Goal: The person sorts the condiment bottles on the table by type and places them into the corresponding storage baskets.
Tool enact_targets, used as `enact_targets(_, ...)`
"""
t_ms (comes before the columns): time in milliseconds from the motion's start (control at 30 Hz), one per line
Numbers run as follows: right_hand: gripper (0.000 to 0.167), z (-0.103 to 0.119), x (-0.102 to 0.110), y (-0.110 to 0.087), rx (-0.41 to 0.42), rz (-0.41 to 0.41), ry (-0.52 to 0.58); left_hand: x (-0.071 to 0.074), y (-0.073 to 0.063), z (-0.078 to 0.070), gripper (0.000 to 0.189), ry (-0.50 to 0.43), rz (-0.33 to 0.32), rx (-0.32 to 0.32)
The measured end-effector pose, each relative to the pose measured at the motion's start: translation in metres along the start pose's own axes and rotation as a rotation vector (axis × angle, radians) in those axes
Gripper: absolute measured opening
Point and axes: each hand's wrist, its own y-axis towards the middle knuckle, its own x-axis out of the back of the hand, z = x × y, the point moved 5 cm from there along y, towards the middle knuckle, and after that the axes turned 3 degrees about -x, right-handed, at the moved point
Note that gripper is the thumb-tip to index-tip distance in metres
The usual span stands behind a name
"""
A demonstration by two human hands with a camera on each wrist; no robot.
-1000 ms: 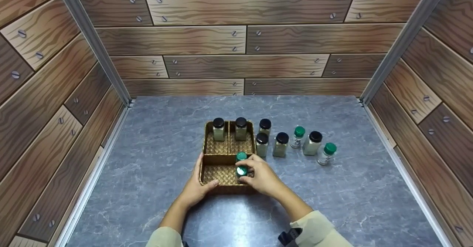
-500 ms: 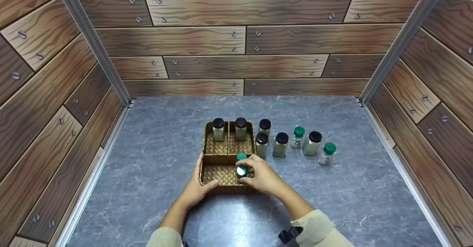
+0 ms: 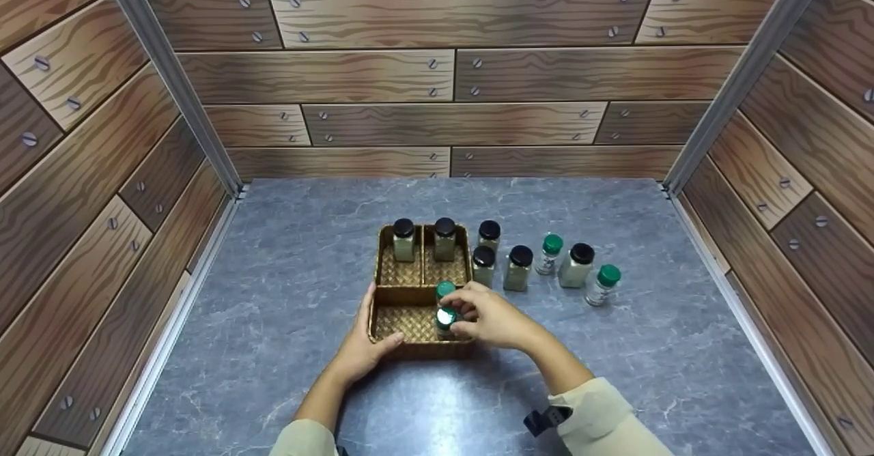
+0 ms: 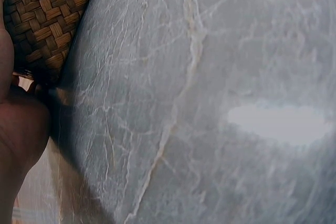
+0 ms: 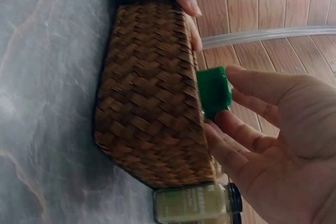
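A woven basket [image 3: 423, 350] with three compartments sits on the table. My left hand [image 3: 365, 347] grips its front left corner, thumb over the front rim and fingers along the left wall. Two green-capped spice jars stand one behind the other at the right end of the front compartment. My right hand [image 3: 495, 319] is at the nearer green-capped jar [image 3: 446, 317], its thumb and fingers spread loosely about the cap [image 5: 214, 92], fingertips right at its edge. The farther green-capped jar [image 3: 445, 290] is partly hidden by that hand. Each rear compartment holds one black-capped jar [image 3: 403, 241].
Right of the basket stand several black-capped jars [image 3: 517, 268], two of them close against its wall, and two clear green-capped jars [image 3: 603, 285]. The grey marbled table [image 3: 287, 251] is walled by wood-patterned panels [image 3: 382, 74] at the back and sides.
My right hand has loosened its fingers from the nearer green cap and drawn slightly to the right. That jar stays in place. The left hand and basket have not moved.
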Motion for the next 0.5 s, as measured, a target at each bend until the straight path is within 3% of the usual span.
enact_targets(267,0.04,-0.001,0.014,-0.007,0.065,0.018,0.01,0.0,0.0,-0.001,0.115,-0.021,-0.002,-0.012)
enact_targets(500,0.038,-0.013,0.032,-0.014,0.077,-0.032,-0.02,0.001,0.001,-0.001,0.114,-0.006,-0.004,-0.024)
